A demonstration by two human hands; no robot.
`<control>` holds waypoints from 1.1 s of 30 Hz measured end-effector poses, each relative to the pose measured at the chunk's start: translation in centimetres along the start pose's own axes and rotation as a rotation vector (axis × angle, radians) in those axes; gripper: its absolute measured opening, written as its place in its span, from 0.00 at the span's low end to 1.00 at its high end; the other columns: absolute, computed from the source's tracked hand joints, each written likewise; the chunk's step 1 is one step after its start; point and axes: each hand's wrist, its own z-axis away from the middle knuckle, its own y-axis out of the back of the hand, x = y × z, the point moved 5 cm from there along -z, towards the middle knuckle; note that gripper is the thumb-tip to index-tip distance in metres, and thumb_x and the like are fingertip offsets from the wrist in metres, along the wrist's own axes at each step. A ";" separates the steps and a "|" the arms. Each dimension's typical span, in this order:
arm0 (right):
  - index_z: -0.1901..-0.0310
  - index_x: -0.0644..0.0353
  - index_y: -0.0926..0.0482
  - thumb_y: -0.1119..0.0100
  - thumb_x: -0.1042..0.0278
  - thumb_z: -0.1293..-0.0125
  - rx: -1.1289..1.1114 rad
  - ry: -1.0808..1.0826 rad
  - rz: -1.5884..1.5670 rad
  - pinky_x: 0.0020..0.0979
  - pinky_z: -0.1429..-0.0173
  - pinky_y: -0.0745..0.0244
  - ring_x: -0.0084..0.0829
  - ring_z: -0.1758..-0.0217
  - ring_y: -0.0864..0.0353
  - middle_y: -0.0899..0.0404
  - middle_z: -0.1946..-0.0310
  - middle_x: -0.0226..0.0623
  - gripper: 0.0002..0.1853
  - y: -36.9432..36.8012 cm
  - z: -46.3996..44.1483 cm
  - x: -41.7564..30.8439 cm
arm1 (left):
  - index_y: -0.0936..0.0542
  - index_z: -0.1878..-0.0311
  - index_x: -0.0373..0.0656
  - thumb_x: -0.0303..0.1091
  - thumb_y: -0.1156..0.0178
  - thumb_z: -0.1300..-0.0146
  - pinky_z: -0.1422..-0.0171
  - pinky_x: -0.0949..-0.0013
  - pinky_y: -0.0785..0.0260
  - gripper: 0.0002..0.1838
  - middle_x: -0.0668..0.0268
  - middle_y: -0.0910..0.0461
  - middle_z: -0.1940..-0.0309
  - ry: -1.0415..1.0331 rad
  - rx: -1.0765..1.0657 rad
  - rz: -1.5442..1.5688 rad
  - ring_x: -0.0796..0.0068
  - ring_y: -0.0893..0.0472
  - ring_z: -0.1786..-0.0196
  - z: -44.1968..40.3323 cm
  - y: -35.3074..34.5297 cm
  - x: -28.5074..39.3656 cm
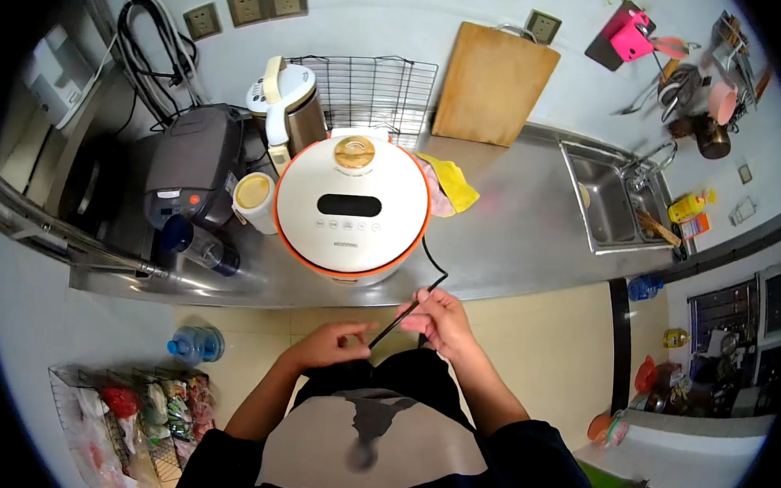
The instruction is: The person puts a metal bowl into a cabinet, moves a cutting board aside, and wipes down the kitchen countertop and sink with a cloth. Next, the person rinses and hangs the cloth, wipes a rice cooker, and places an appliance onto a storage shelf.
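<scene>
A black power cord (436, 262) leads from the right side of a round white countertop appliance (352, 251) with an orange rim, a dark display and a wooden knob. It drops past the counter's front edge to my hands. My right hand (442, 322) pinches the cord between thumb and fingers, just in front of the counter. Lower and to the left, my left hand (330, 344) has its fingertips closed at the cord's lower stretch, with the index finger partly extended. The cord's end and any plug are hidden near my lap.
Left of the appliance stand a white cup (254, 200), a steel jug with a white lid (304, 116), a grey cooker (194, 163) and a bottle (205, 246). A yellow cloth (452, 185), cutting board (496, 86) and sink (601, 195) are rightward. Wall sockets (267, 4) sit behind.
</scene>
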 end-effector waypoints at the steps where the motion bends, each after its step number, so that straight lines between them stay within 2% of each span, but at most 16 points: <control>1: 0.59 0.63 0.25 0.46 0.64 0.30 -0.040 0.050 -0.078 0.31 0.60 0.16 0.35 0.65 0.14 0.17 0.65 0.47 0.10 -1.0 -0.2 -1.5 | 0.23 0.42 0.46 0.40 0.37 0.37 0.53 0.71 0.31 0.21 0.65 0.21 0.59 -0.006 -0.162 -0.080 0.78 0.23 0.58 0.2 -0.9 1.1; 2: 0.59 0.63 0.25 0.46 0.65 0.30 -0.081 0.099 -0.159 0.32 0.61 0.16 0.36 0.66 0.14 0.17 0.64 0.48 0.09 -2.0 -0.3 -3.0 | 0.23 0.40 0.47 0.40 0.37 0.37 0.52 0.72 0.31 0.22 0.66 0.21 0.56 -0.011 -0.325 -0.162 0.78 0.23 0.57 0.5 -1.6 1.7; 3: 0.58 0.64 0.25 0.47 0.64 0.29 -0.091 0.152 -0.189 0.33 0.61 0.15 0.36 0.66 0.14 0.17 0.64 0.49 0.10 -2.8 -0.5 -4.6 | 0.22 0.43 0.46 0.42 0.36 0.37 0.51 0.72 0.31 0.20 0.67 0.20 0.57 -0.210 -0.307 -0.163 0.78 0.23 0.55 0.4 -2.0 0.2; 4: 0.58 0.64 0.25 0.47 0.64 0.29 -0.101 0.153 -0.182 0.33 0.61 0.15 0.36 0.66 0.14 0.17 0.64 0.49 0.10 -3.2 -0.9 -5.7 | 0.22 0.43 0.46 0.42 0.36 0.37 0.51 0.72 0.31 0.20 0.67 0.20 0.57 -0.215 -0.296 -0.165 0.78 0.23 0.55 0.7 -1.7 0.7; 6: 0.58 0.64 0.25 0.49 0.62 0.28 -0.181 0.272 -0.348 0.34 0.61 0.15 0.37 0.66 0.14 0.17 0.64 0.49 0.12 -3.5 -1.7 -9.0 | 0.20 0.48 0.44 0.41 0.37 0.37 0.51 0.71 0.30 0.16 0.67 0.20 0.58 -0.094 -0.411 -0.147 0.77 0.22 0.55 1.6 -1.7 1.5; 8: 0.57 0.64 0.25 0.49 0.61 0.28 -0.172 0.305 -0.305 0.34 0.60 0.15 0.36 0.66 0.14 0.17 0.65 0.48 0.13 -3.7 -2.3 -11.6 | 0.20 0.54 0.43 0.39 0.39 0.35 0.53 0.70 0.30 0.12 0.66 0.19 0.59 -0.036 -0.342 -0.006 0.76 0.22 0.56 2.7 -0.9 2.0; 10: 0.57 0.65 0.25 0.50 0.61 0.28 -0.157 0.337 -0.261 0.34 0.59 0.15 0.36 0.65 0.14 0.17 0.65 0.48 0.13 -4.2 -2.6 -13.5 | 0.20 0.57 0.42 0.39 0.43 0.32 0.55 0.70 0.30 0.11 0.67 0.19 0.63 -0.044 -0.012 0.007 0.76 0.22 0.60 3.3 1.2 2.8; 12: 0.56 0.65 0.25 0.51 0.60 0.27 -0.091 0.358 0.005 0.34 0.58 0.15 0.35 0.65 0.14 0.17 0.66 0.47 0.14 -4.7 -2.8 -14.9 | 0.21 0.61 0.40 0.39 0.48 0.30 0.56 0.71 0.31 0.12 0.67 0.20 0.67 -0.039 0.081 -0.114 0.77 0.23 0.63 3.9 2.6 2.6; 15: 0.57 0.66 0.24 0.51 0.60 0.27 -0.082 0.367 0.243 0.31 0.57 0.17 0.32 0.64 0.14 0.17 0.66 0.44 0.15 -4.8 -3.9 -15.9 | 0.25 0.68 0.37 0.37 0.52 0.28 0.60 0.72 0.32 0.15 0.68 0.23 0.74 -0.215 0.418 0.119 0.77 0.25 0.69 4.9 5.7 2.5; 18: 0.62 0.64 0.23 0.43 0.63 0.31 -0.030 0.450 0.437 0.24 0.62 0.23 0.25 0.71 0.18 0.18 0.69 0.37 0.10 -5.4 -5.5 -15.6 | 0.25 0.68 0.38 0.43 0.54 0.27 0.58 0.72 0.33 0.19 0.67 0.24 0.73 -0.229 0.497 0.095 0.77 0.24 0.66 5.4 7.9 5.5; 21: 0.70 0.61 0.28 0.31 0.64 0.41 0.048 0.847 0.797 0.25 0.73 0.37 0.21 0.80 0.35 0.26 0.79 0.27 0.15 -6.3 -7.3 -16.4 | 0.25 0.69 0.38 0.43 0.54 0.27 0.59 0.73 0.34 0.19 0.67 0.24 0.74 -0.265 0.575 0.063 0.78 0.25 0.67 4.1 9.9 5.9; 22: 0.70 0.61 0.28 0.31 0.64 0.41 0.043 0.849 0.799 0.25 0.73 0.37 0.21 0.80 0.35 0.26 0.79 0.27 0.15 -6.9 -7.7 -16.7 | 0.25 0.69 0.38 0.43 0.54 0.27 0.59 0.73 0.35 0.20 0.67 0.24 0.74 -0.285 0.623 0.027 0.78 0.25 0.68 3.7 10.7 6.5; 25: 0.72 0.63 0.30 0.28 0.59 0.46 0.424 0.876 1.180 0.34 0.74 0.35 0.31 0.81 0.32 0.29 0.84 0.38 0.20 -8.4 -8.0 -18.5 | 0.24 0.70 0.37 0.42 0.54 0.27 0.59 0.74 0.35 0.20 0.68 0.24 0.75 -0.285 0.740 0.063 0.79 0.26 0.69 2.4 12.9 8.0; 28: 0.75 0.63 0.29 0.29 0.57 0.45 0.527 0.963 1.159 0.36 0.72 0.32 0.38 0.80 0.27 0.26 0.82 0.41 0.20 -9.5 -8.5 -20.0 | 0.22 0.71 0.37 0.43 0.51 0.29 0.59 0.75 0.35 0.20 0.68 0.23 0.75 -0.248 0.769 0.076 0.79 0.26 0.69 0.5 15.8 7.7; 29: 0.72 0.63 0.22 0.31 0.54 0.44 0.560 0.947 1.186 0.41 0.67 0.28 0.44 0.74 0.21 0.21 0.77 0.45 0.18 -9.8 -8.8 -20.5 | 0.21 0.71 0.37 0.43 0.50 0.30 0.59 0.75 0.35 0.20 0.68 0.23 0.74 -0.207 0.736 0.153 0.79 0.26 0.69 -0.5 16.8 7.0; 33: 0.64 0.62 0.16 0.33 0.52 0.43 0.524 0.991 1.393 0.41 0.61 0.25 0.46 0.68 0.18 0.17 0.70 0.47 0.18 -9.9 -11.8 -21.3 | 0.20 0.66 0.38 0.43 0.45 0.33 0.63 0.76 0.33 0.17 0.69 0.21 0.71 -0.085 0.688 0.335 0.80 0.24 0.69 -2.4 19.1 5.9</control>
